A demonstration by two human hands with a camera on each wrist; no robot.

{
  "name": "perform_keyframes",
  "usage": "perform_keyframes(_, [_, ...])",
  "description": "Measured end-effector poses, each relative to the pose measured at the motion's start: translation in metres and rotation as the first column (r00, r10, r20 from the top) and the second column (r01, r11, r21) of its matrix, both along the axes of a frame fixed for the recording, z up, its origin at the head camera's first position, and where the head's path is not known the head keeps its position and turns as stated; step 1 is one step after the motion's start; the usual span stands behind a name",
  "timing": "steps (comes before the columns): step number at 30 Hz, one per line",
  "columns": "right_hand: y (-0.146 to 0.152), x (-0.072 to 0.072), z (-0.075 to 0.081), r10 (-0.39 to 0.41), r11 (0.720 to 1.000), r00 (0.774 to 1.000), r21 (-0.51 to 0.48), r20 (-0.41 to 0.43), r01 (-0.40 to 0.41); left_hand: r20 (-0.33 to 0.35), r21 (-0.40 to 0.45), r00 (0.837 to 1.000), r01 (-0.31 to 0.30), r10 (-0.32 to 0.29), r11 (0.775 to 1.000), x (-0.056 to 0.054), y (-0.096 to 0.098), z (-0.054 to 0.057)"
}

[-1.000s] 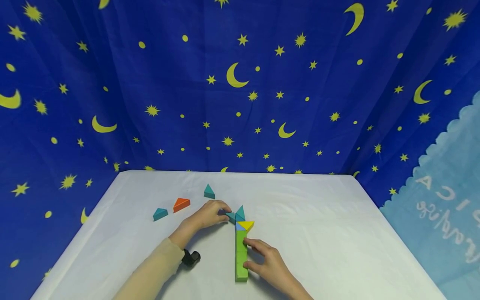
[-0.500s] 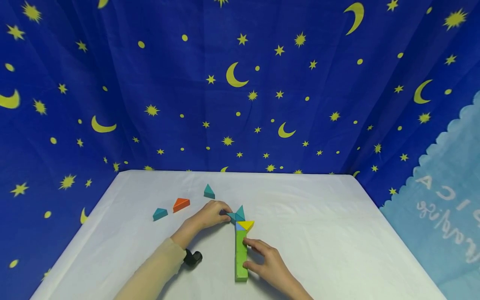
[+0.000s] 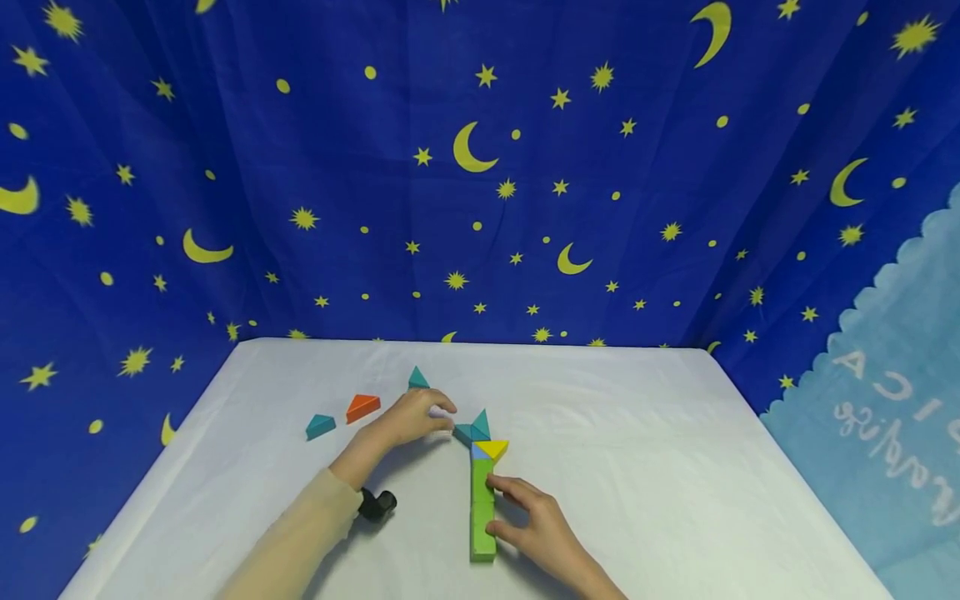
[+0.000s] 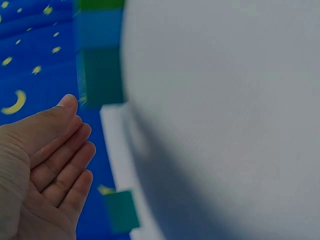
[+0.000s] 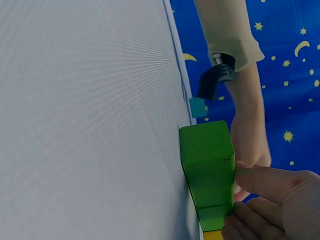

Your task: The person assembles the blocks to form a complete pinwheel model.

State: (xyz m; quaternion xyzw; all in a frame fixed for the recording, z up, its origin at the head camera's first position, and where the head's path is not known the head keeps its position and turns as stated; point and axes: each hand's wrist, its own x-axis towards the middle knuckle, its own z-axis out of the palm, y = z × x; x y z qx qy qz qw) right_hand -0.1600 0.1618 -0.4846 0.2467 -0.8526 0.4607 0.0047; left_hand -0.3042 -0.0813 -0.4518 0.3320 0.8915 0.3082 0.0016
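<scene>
In the head view, two green blocks (image 3: 483, 531) lie end to end in a line. Beyond them come a light blue triangle block (image 3: 477, 454), a yellow triangle block (image 3: 494, 449) and two teal triangle blocks (image 3: 482, 427) set against each other. My left hand (image 3: 411, 417) hovers just left of the teal pair, holding nothing; the left wrist view shows its fingers extended, apart from the teal side (image 4: 104, 77). My right hand (image 3: 542, 527) rests its thumb and fingertips along the right side of the green blocks, as the right wrist view also shows on the green block (image 5: 207, 175).
On the white table (image 3: 675, 483), an orange triangle block (image 3: 363, 407) and a teal triangle block (image 3: 320, 427) lie to the left. Another teal triangle (image 3: 417, 378) stands behind my left hand, partly covered. A black camera (image 3: 377, 505) is strapped to my left wrist.
My left hand first pushed the left teal triangle rightward against the other one, then let it go and drew back to the left. The right hand has stayed put.
</scene>
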Motion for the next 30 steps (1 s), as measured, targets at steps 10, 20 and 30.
perform_keyframes(10, [0.001, 0.001, 0.0, -0.005, 1.0, 0.999, 0.016, 0.031, 0.004, 0.049, 0.078, 0.975, -0.221, 0.218, 0.972, -0.034, -0.039, 0.025])
perform_keyframes(20, [0.001, 0.003, -0.002, 0.022, 1.0, 0.997, 0.011, 0.073, -0.023, 0.055, -0.105, 0.981, -0.18, 0.187, 0.978, -0.055, -0.044, 0.02])
perform_keyframes(30, [0.001, 0.001, -0.005, 0.044, 0.999, 0.999, 0.004, 0.016, -0.044, 0.102, -0.124, 0.983, -0.141, 0.154, 0.982, -0.068, -0.04, 0.015])
